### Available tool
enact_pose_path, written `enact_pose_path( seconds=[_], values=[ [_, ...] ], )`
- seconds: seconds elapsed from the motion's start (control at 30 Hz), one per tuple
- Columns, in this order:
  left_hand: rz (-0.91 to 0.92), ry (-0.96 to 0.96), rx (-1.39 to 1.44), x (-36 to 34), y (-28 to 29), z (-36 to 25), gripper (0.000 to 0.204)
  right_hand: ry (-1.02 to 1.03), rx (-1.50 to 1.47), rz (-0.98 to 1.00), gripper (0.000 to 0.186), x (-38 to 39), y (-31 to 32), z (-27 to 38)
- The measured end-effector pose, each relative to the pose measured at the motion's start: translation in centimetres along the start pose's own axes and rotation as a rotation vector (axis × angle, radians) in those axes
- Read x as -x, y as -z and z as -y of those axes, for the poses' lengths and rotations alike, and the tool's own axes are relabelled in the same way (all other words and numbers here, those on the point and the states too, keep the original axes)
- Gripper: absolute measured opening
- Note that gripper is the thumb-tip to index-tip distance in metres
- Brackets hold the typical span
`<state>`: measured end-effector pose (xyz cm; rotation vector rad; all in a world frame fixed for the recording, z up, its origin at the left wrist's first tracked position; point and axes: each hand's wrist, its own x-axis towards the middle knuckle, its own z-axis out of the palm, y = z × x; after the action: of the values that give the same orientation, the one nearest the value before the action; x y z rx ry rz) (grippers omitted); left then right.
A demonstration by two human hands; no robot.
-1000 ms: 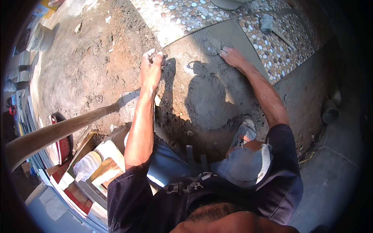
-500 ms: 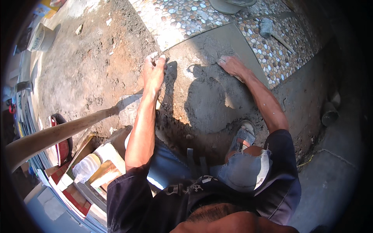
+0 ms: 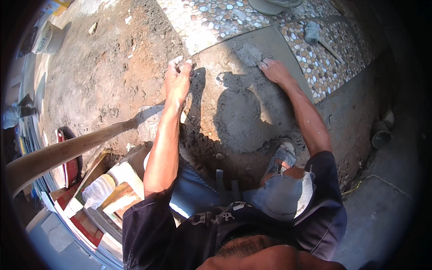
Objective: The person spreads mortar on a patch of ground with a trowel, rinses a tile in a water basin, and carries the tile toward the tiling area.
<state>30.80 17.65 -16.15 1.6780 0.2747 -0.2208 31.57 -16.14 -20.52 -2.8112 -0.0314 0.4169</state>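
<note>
My right hand (image 3: 275, 72) is closed around what looks like a mortar-coated trowel (image 3: 250, 55). Its grey blade lies on the wet mortar (image 3: 240, 119), and its handle is hidden in my fingers. My left hand (image 3: 179, 74), whitened with cement dust, is curled closed near the corner of the pebble-patterned tiles (image 3: 220, 22). Whether anything sits in those fingers is hidden. Between my hands the mortar bed runs up to the tile edge, with smoother grey mortar along the right side. Shadows of my head and arms fall across it.
A mallet (image 3: 311, 33) lies on the tiles at right, with a basin (image 3: 268, 6) farther back. At left, a long wooden handle (image 3: 72, 150) slants in beside my left forearm. A bucket (image 3: 48, 38) stands far left; a plastic container (image 3: 100, 191) rests near boxes.
My right hand has shifted slightly up and right, and more of the trowel blade shows. My left hand stays in nearly the same place, still curled. The view has shifted slightly.
</note>
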Motion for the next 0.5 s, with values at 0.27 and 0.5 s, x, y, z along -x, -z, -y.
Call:
enact_pose_path(
  seconds=[0.27,0.5],
  values=[
    [-0.027,-0.005,0.037,0.1,0.8,0.1,0.049,-0.065,0.028,-0.010,0.036,1.5,0.6,2.1],
    [-0.023,-0.008,0.026,0.4,0.9,-0.2,0.048,0.014,0.261,0.158,0.037,4.6,2.7,7.4]
  ],
)
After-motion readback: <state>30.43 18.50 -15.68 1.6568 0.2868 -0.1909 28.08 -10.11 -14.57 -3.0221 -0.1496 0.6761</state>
